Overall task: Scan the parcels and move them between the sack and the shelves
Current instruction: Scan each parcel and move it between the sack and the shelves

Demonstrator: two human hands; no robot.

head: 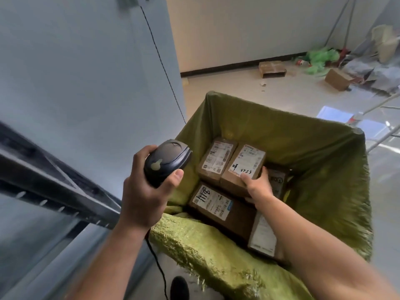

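A green woven sack [313, 161] stands open below me with several brown cardboard parcels inside. My left hand [147, 195] grips a black corded barcode scanner [166, 161], held over the sack's left rim and pointing toward the parcels. My right hand [258, 187] reaches into the sack and grips the near end of a brown parcel [242, 167] with a white label and handwritten numbers. Another labelled parcel [216, 159] lies to its left. A darker parcel [218, 204] lies nearer to me.
A dark metal shelf frame [54, 180] runs along the left, against a grey panel. Loose cardboard boxes [337, 79], green plastic bags [320, 59] and grey wrapping litter the floor at the far right. A metal stand [381, 131] is behind the sack. The scanner cord hangs down by my foot.
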